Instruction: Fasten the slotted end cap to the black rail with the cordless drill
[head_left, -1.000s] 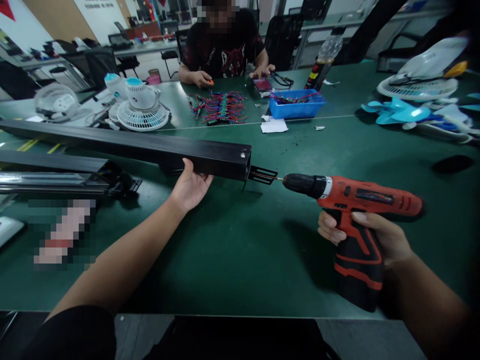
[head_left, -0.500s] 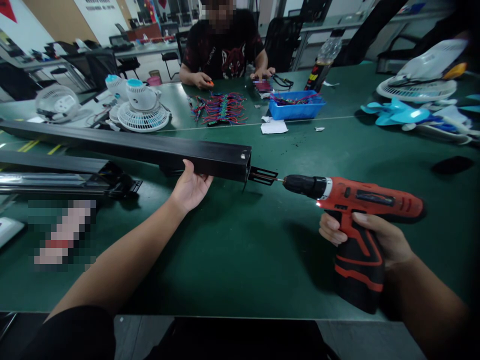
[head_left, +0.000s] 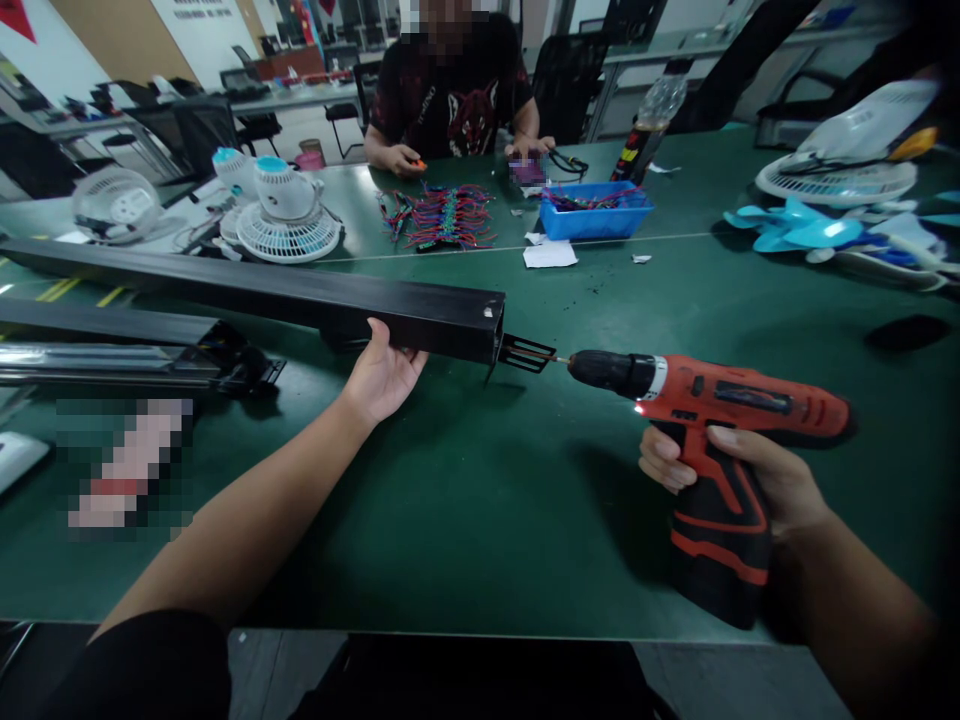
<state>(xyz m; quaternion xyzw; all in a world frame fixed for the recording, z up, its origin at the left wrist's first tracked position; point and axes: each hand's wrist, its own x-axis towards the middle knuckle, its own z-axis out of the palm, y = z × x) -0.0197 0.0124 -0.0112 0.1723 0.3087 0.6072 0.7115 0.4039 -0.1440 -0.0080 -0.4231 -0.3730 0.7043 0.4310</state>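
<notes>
A long black square metal tube [head_left: 285, 295] lies across the green table [head_left: 465, 500], its open end pointing right. My left hand [head_left: 382, 375] grips the tube from below, close to that end. A small black bracket [head_left: 525, 352] sticks out of the tube's end. My right hand [head_left: 739, 475] is wrapped around the handle of a red and black cordless drill [head_left: 720, 420]. The drill's bit tip touches the bracket, and a small light glows under the chuck.
A person in a black shirt [head_left: 454, 90] sits across the table with bundles of coloured wires [head_left: 442, 215] and a blue tray [head_left: 595, 208]. Small fans [head_left: 281, 215] stand far left, fan parts [head_left: 832, 200] far right. More black rails [head_left: 127, 345] lie at left.
The drill's work light has come on since a second ago. Hands, tube and drill stay almost where they were.
</notes>
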